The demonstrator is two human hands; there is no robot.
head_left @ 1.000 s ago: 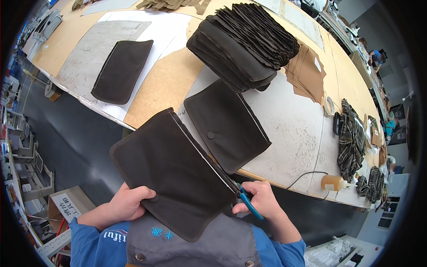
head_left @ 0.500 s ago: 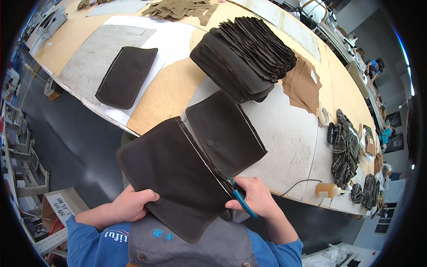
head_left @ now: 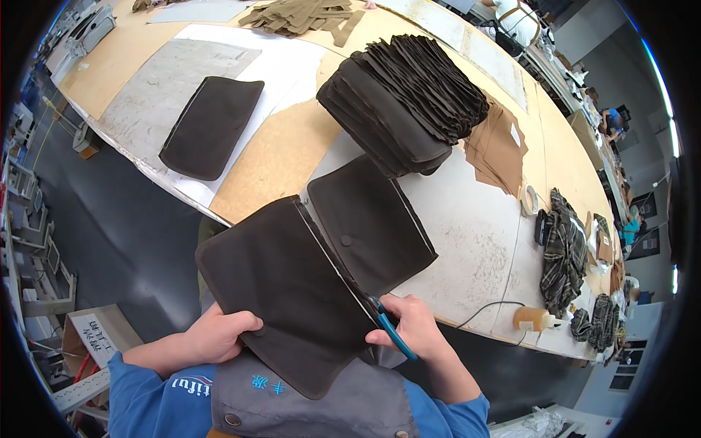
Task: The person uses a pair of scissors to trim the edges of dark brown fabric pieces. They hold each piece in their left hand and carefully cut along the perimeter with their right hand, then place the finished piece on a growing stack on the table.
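My left hand point(head_left: 217, 335) is closed on the left lower edge of a dark brown pouch-like panel point(head_left: 281, 281), its thumb on top near a round button-like bump. My right hand point(head_left: 410, 328) grips a pair of scissors point(head_left: 397, 338) with teal handles at the panel's right edge, where a pale strip runs along the seam. The blades are mostly hidden by the panel and my hand. Just beyond that edge a second dark panel point(head_left: 372, 226) with a round button lies on the table, partly under the tall stack of dark panels point(head_left: 401, 106).
Another dark panel point(head_left: 212, 128) lies at the left of the table. Brown card pieces point(head_left: 496, 150), a tape roll point(head_left: 529, 200), plaid cloth point(head_left: 564, 248) and an amber bottle point(head_left: 533, 319) are on the right. Olive strips point(head_left: 299, 16) lie at the far side. Other people work in the background.
My right hand and the scissors have shifted slightly left, closer in against the panel's edge. My left hand keeps its hold on the panel. The whole view has tilted a little.
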